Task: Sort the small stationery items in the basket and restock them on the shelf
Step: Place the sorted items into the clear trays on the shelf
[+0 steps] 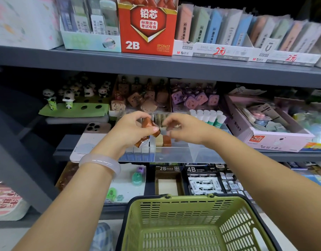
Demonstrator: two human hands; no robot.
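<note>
Fingers of left hand (133, 128) curled round brown erasers (149, 126); right hand (183, 130) fingers pinched, contents unclear.

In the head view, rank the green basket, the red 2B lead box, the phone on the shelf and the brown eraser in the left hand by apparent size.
1. green basket, nearest the camera, so enlarged
2. red 2B lead box
3. phone, partly hidden by the left hand
4. brown eraser

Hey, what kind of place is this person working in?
Most likely a stationery shop aisle: grey shelves carry retail display boxes such as a red 2B lead box, handwritten price marks sit on the cartons, and a green shopping basket stands below.
</note>
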